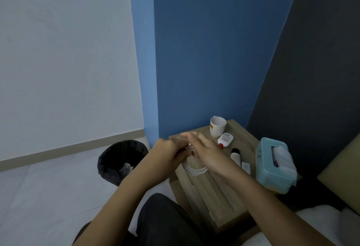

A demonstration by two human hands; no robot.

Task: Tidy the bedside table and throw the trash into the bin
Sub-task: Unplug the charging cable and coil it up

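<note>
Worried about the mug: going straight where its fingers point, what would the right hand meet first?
Probably the blue wall; the right hand points left of the mug, past the table's corner. Depth unclear.

No wording can be read from where I stand. The white mug (217,127) carries a yellow patch with dark print, too small to make out. Just in front of the mug, the white bottle (225,139) bears a label whose print is blurred.

Teal tissue box (272,168) — white cable (194,170), black bin (116,160).
</note>
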